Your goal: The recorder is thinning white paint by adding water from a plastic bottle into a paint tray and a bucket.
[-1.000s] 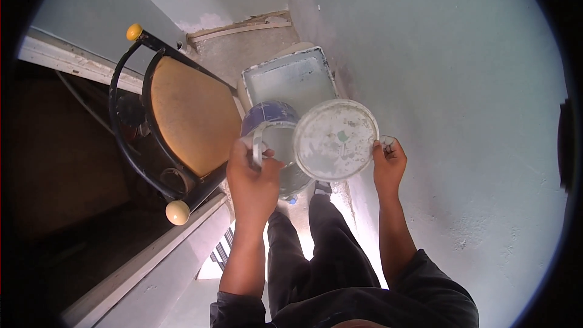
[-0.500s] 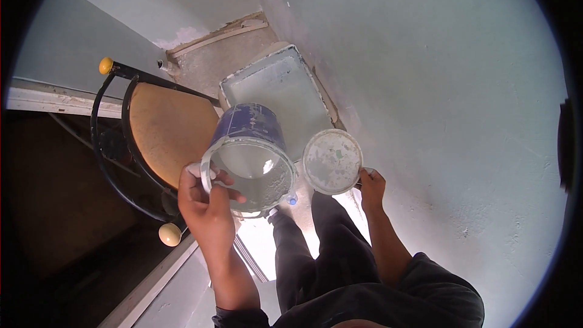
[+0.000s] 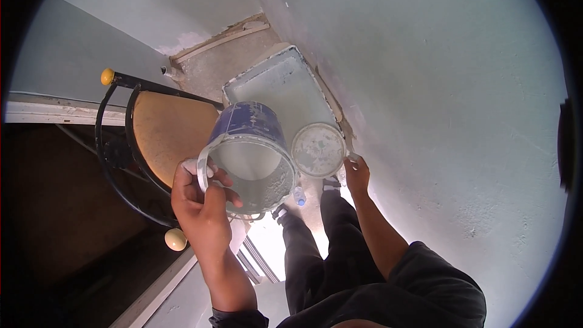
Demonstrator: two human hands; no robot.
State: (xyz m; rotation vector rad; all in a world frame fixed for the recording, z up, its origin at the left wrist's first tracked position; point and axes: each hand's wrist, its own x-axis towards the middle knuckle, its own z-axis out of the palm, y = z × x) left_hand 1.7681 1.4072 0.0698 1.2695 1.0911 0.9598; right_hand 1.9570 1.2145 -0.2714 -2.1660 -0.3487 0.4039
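My left hand (image 3: 206,197) grips the rim of a blue bucket (image 3: 248,119) at its left side, thumb and fingers bent around the edge. The bucket is tilted with its mouth toward me; pale, wet-looking paint coats the inside and some whitish liquid shows within. Behind the bucket lies a large rectangular paint tray (image 3: 267,76) holding pale paint. In my right hand (image 3: 357,173), pinched at the edge, is a round, paint-spotted lid (image 3: 318,150), held beside the bucket over the tray's near right corner.
A chair with a tan seat (image 3: 170,130) and black tubular frame stands at the left, next to a dark opening. Pale green walls (image 3: 425,85) rise right and behind. A small clear bottle with a blue cap (image 3: 300,197) is on the floor near my feet.
The lid in my right hand has moved left and slightly away from me, closer to the bucket. The bucket stays nearly in place in my left hand. My feet show more now.
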